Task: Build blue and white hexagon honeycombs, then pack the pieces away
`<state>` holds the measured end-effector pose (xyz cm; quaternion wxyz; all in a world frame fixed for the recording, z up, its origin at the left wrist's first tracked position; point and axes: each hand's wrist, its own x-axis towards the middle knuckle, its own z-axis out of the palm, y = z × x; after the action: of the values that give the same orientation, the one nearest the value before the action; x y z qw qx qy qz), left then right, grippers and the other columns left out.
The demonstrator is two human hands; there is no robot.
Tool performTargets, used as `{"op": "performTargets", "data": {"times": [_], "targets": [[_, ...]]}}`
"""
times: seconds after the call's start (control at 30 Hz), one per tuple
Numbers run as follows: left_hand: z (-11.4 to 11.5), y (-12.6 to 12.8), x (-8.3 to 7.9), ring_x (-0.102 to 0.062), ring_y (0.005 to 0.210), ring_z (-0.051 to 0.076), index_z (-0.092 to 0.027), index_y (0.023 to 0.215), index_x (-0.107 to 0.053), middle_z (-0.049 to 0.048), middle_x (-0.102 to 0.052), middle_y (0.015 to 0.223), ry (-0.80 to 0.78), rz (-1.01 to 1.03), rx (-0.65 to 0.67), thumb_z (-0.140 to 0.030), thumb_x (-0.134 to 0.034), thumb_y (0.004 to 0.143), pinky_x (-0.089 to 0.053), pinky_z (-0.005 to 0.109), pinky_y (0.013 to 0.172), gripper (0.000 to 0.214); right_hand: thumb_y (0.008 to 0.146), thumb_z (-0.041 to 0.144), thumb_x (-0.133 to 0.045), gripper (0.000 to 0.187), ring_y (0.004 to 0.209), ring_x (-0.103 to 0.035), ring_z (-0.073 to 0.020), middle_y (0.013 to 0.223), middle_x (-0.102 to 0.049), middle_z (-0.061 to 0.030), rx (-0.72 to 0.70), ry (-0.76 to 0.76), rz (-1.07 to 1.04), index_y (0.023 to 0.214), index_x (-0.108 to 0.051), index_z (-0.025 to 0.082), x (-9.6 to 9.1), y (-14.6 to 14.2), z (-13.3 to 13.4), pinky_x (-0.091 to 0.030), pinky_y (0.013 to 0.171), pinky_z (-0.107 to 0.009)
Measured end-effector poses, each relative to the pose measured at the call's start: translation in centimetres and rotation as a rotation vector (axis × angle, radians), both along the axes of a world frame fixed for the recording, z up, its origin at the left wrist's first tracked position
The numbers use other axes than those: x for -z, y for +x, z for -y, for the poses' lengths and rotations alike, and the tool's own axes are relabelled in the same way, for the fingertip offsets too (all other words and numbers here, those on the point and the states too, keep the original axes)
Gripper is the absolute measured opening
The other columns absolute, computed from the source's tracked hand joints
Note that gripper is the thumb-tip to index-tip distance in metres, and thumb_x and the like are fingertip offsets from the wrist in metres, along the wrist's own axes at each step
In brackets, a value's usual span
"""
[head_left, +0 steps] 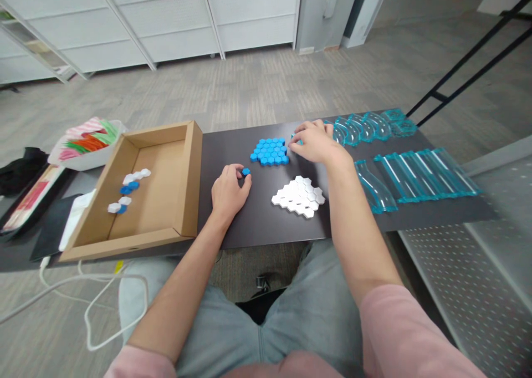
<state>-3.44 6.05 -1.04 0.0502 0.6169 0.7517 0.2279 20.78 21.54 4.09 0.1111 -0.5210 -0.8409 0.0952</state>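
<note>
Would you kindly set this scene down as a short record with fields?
Left hand: at a single blue tile; firmness of grip unclear
Right hand: just right of the blue cluster; grip unclear
White cluster: on the table, nearer than the blue cluster
Cardboard box: left of the left hand, with a few tiles inside
Teal plastic pieces: right part of the table

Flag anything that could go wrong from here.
1. The right hand is right beside the blue hexagonal tile cluster; a nudge could break up its layout.
2. The loose blue hexagonal tile is between the left hand's thumb and forefinger, so it might slip.
3. The right forearm passes between the white hexagonal tile cluster and the S-curved clear track piece; it could brush either.
</note>
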Motion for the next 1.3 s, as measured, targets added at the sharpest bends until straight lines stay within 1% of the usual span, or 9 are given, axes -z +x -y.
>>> {"op": "performTargets", "data": {"times": [0.17, 0.33, 0.5, 0.6, 0.77, 0.97, 1.17, 1.23, 1.3], "targets": [[-0.1, -0.1, -0.1, -0.074, 0.107, 0.024, -0.024, 0.125, -0.067, 0.0067, -0.075, 0.117, 0.005, 0.030, -0.016, -0.032, -0.067, 0.105, -0.056, 0.035, 0.090, 0.022, 0.103, 0.033, -0.062, 0.031, 0.147, -0.050, -0.0454, 0.149, -0.071, -0.0110, -0.016, 0.012, -0.036, 0.113, -0.091, 0.030, -0.5, 0.0, 0.6, -0.033, 0.120, -0.068], [-0.5, 0.0, -0.7, -0.075, 0.113, 0.024, -0.028, 0.127, -0.070, 0.0060, -0.075, 0.125, -0.058, 0.026, -0.016, -0.032, -0.068, 0.105, -0.057, 0.035, 0.088, 0.022, 0.104, 0.033, -0.061, 0.031, 0.143, -0.050, -0.0448, 0.147, -0.072, -0.0117, -0.045, 0.019, -0.085, 0.115, -0.090, 0.029, -0.4, 0.3, 0.6, -0.034, 0.117, -0.065], [-1.5, 0.2, -0.9, -0.075, 0.117, 0.025, -0.027, 0.135, -0.067, 0.0056, -0.077, 0.129, -0.066, 0.098, -0.025, -0.029, -0.071, 0.102, -0.058, 0.038, 0.094, 0.033, 0.102, 0.034, -0.062, 0.031, 0.142, -0.050, -0.0448, 0.147, -0.072, -0.0104, -0.047, 0.004, -0.107, 0.116, -0.090, 0.031, 0.1, 0.6, 0.3, -0.034, 0.118, -0.066], [-2.0, 0.3, -0.9, -0.076, 0.114, 0.024, -0.027, 0.134, -0.065, 0.0043, -0.080, 0.127, -0.058, 0.154, -0.054, -0.028, -0.073, 0.100, -0.058, 0.039, 0.095, 0.035, 0.102, 0.033, -0.061, 0.032, 0.141, -0.050, -0.0452, 0.146, -0.072, -0.0104, -0.057, -0.001, -0.129, 0.116, -0.090, 0.031, 0.2, 0.8, 0.1, -0.034, 0.117, -0.067], [-2.6, 0.4, -0.8, -0.077, 0.105, 0.022, -0.026, 0.126, -0.065, 0.0027, -0.082, 0.123, -0.044, 0.213, -0.051, -0.026, -0.076, 0.097, -0.056, 0.036, 0.089, 0.030, 0.103, 0.035, -0.062, 0.032, 0.142, -0.049, -0.0448, 0.147, -0.071, -0.0104, -0.049, -0.019, -0.122, 0.121, -0.088, 0.033, 0.1, 1.3, -0.2, -0.035, 0.117, -0.066], [-2.6, 0.6, -0.6, -0.076, 0.102, 0.020, -0.026, 0.123, -0.065, 0.0009, -0.083, 0.119, -0.022, 0.244, -0.050, -0.026, -0.077, 0.097, -0.055, 0.033, 0.084, 0.029, 0.107, 0.041, -0.060, 0.035, 0.140, -0.049, -0.0461, 0.145, -0.070, -0.0131, -0.072, 0.006, -0.104, 0.127, -0.086, 0.032, 0.4, 1.6, -0.5, -0.036, 0.113, -0.065], [-2.6, 0.6, -0.5, -0.076, 0.102, 0.020, -0.027, 0.124, -0.065, 0.0012, -0.084, 0.120, -0.019, 0.246, -0.057, -0.028, -0.077, 0.097, -0.054, 0.034, 0.083, 0.030, 0.108, 0.042, -0.061, 0.034, 0.139, -0.049, -0.0457, 0.147, -0.069, -0.0122, -0.069, 0.013, -0.071, 0.130, -0.084, 0.032, 0.3, 1.3, -0.3, -0.037, 0.112, -0.063], [-2.6, 0.5, -0.4, -0.076, 0.098, 0.020, -0.028, 0.123, -0.065, 0.0004, -0.084, 0.119, -0.012, 0.253, -0.057, -0.027, -0.078, 0.097, -0.053, 0.033, 0.081, 0.029, 0.108, 0.041, -0.061, 0.033, 0.139, -0.049, -0.0457, 0.146, -0.069, -0.0123, -0.071, 0.010, -0.075, 0.130, -0.084, 0.032, 0.3, 1.2, -0.3, -0.037, 0.112, -0.063], [-2.7, 0.5, -0.3, -0.074, 0.089, 0.018, -0.028, 0.122, -0.066, -0.0005, -0.084, 0.117, -0.007, 0.263, -0.052, -0.026, -0.078, 0.096, -0.052, 0.033, 0.078, 0.029, 0.107, 0.040, -0.062, 0.033, 0.140, -0.049, -0.0458, 0.145, -0.069, -0.0126, -0.073, 0.004, -0.084, 0.130, -0.084, 0.032, 0.3, 1.2, -0.3, -0.037, 0.112, -0.063]]}}
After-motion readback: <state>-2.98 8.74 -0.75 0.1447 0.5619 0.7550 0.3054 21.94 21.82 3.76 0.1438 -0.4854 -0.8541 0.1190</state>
